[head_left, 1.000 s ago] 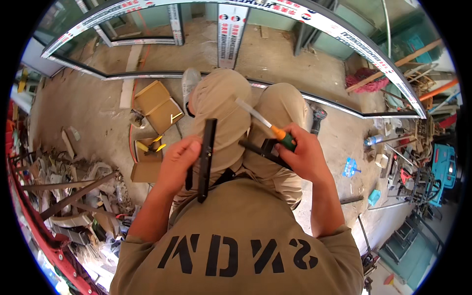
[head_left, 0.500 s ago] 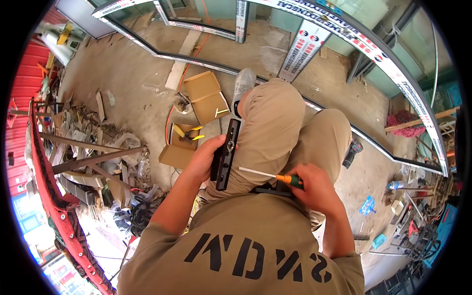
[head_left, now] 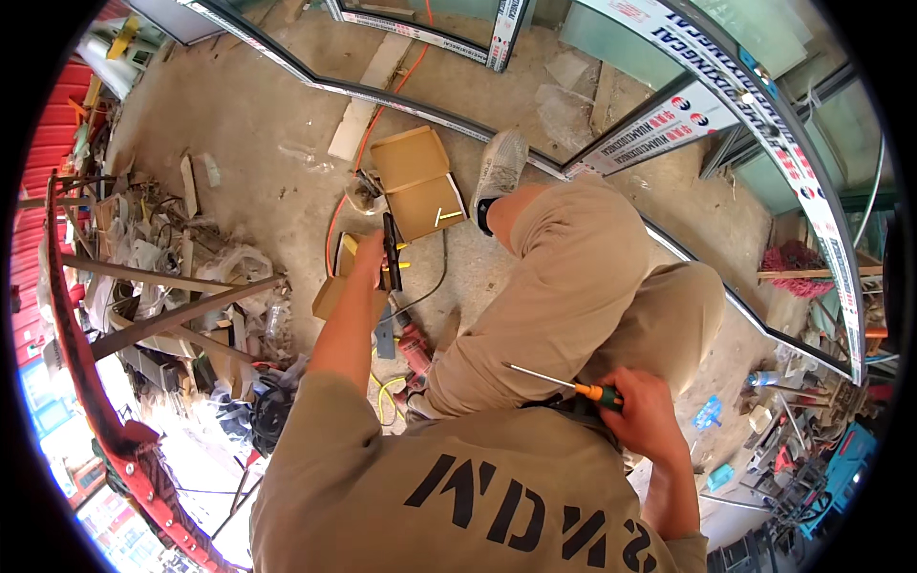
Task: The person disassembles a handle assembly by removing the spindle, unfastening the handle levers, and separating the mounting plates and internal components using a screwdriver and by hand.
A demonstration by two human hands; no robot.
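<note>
My left hand point(head_left: 369, 260) reaches out over the cardboard boxes on the floor, its fingers around a long black metal fitting point(head_left: 393, 250) seen nearly edge-on. Just under that hand is a smaller open box point(head_left: 328, 298), largely covered by the arm, with bits of yellow showing beside it. A larger open cardboard box point(head_left: 411, 158) lies beyond, with small pale yellow sticks in it. Close to my lap, my right hand point(head_left: 642, 406) is closed round the orange and green handle of a screwdriver point(head_left: 544, 376). The screwdriver's shaft points left across my trouser leg.
A large film-covered window frame point(head_left: 435, 113) stretches across the floor ahead and curves to the right. A red power tool point(head_left: 414, 350) lies by my leg. Scrap and plastic point(head_left: 244, 272) fill the left side; a trestle point(head_left: 158, 277) stands there. Tools point(head_left: 812, 477) clutter the right.
My left hand has moved forward, away from my lap to the boxes, carrying the black fitting. My right hand has shifted slightly right and down with the screwdriver. The view has also shifted.
</note>
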